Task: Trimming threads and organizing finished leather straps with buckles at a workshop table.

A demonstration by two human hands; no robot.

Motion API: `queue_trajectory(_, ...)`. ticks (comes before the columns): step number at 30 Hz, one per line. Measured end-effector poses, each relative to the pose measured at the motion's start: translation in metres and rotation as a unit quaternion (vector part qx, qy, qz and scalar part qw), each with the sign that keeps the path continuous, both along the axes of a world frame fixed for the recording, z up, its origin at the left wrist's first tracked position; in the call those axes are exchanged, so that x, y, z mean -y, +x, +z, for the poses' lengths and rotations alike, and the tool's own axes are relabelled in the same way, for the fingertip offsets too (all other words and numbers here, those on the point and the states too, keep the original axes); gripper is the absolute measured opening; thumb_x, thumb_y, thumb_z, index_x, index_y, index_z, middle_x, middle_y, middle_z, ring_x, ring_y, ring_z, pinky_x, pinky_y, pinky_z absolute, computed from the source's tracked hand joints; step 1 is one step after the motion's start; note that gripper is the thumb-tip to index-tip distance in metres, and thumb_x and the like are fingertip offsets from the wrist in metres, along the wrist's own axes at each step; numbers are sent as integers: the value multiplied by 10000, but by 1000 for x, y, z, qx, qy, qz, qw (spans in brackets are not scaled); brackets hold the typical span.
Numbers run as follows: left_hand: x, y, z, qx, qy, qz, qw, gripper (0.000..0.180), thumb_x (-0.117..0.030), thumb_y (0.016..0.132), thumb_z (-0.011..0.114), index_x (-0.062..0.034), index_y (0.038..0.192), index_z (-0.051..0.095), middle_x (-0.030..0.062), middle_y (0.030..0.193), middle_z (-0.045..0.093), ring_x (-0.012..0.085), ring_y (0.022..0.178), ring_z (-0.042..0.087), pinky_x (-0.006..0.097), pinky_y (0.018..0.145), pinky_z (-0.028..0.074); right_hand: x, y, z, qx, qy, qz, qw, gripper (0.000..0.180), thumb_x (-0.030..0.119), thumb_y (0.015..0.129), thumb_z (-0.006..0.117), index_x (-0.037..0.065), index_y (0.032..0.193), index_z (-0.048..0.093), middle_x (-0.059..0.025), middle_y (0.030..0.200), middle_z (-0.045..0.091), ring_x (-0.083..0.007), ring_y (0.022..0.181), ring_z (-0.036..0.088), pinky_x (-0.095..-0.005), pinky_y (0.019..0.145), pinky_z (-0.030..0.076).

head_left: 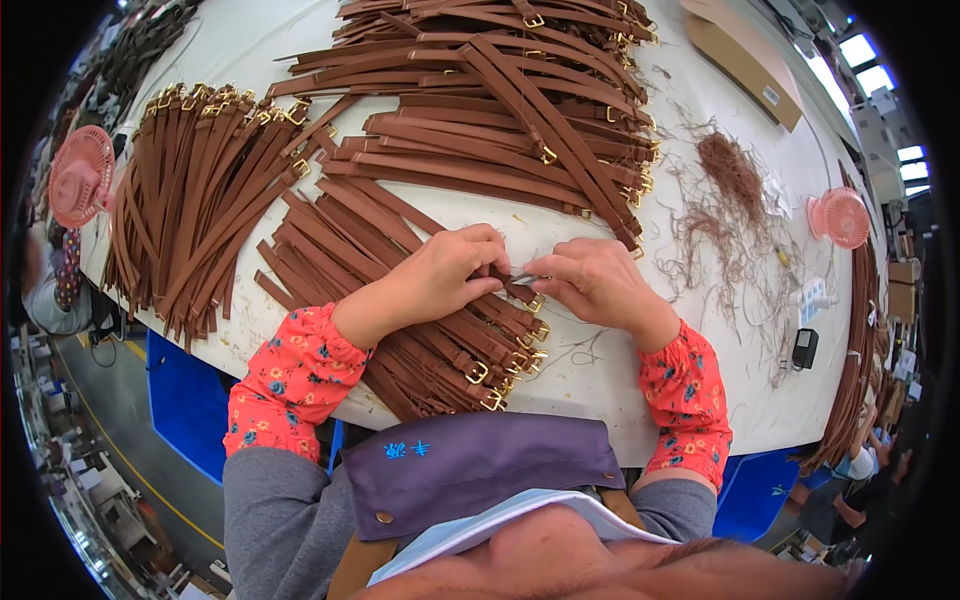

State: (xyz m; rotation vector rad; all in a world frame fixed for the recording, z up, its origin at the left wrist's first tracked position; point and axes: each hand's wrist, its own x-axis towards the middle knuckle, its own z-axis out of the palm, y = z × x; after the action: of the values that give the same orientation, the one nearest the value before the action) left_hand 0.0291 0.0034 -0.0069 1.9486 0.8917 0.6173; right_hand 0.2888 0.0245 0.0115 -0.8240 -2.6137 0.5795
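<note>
My left hand (432, 278) rests on a fanned stack of brown leather straps with gold buckles (420, 320) and pinches the end of one brown strap (512, 281). My right hand (598, 282) meets it from the right and holds a small metal tool (524, 276), whose tip touches the strap between the two hands. The buckle ends of the stack point toward the table's near edge. Red floral sleeve covers sit on both forearms.
More piles of brown straps lie at the far left (195, 190) and far middle (500, 110) of the white table (600, 385). A heap of brown thread trimmings (735, 190) is at the right, with a pink fan (840, 216), a black device (804, 348) and a cardboard box (745, 60).
</note>
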Motion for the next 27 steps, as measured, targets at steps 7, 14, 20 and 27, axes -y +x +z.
queue_trajectory(7,9,4,-3,-65,262,-10,963,78,-38,864,684,1,911,635,130,977,614,321,921,626,402,805,532,10,-4,3,28,24,-22,999,131,268,906,733,164,985,722,-35,708,603,-268,677,640,-409,559,473)
queue_trajectory(14,4,7,-6,-31,105,59,992,108,39,907,635,4,988,573,139,983,606,315,886,634,383,774,534,12,-5,3,38,25,-32,998,138,270,914,723,161,998,715,-40,711,609,-275,685,645,-413,579,486)
queue_trajectory(20,0,3,-1,28,33,95,995,193,36,885,695,-13,1039,588,112,1003,609,263,763,651,340,684,527,21,-6,6,11,-59,-82,995,255,300,888,743,142,1079,684,-58,779,676,-291,725,674,-424,609,505)
queue_trajectory(27,-7,-2,2,25,111,22,993,306,22,811,761,-35,1071,611,85,1043,625,252,929,652,373,788,534,26,-10,-8,38,-118,-175,977,280,207,810,727,110,1070,691,-98,801,722,-317,739,703,-424,656,539)
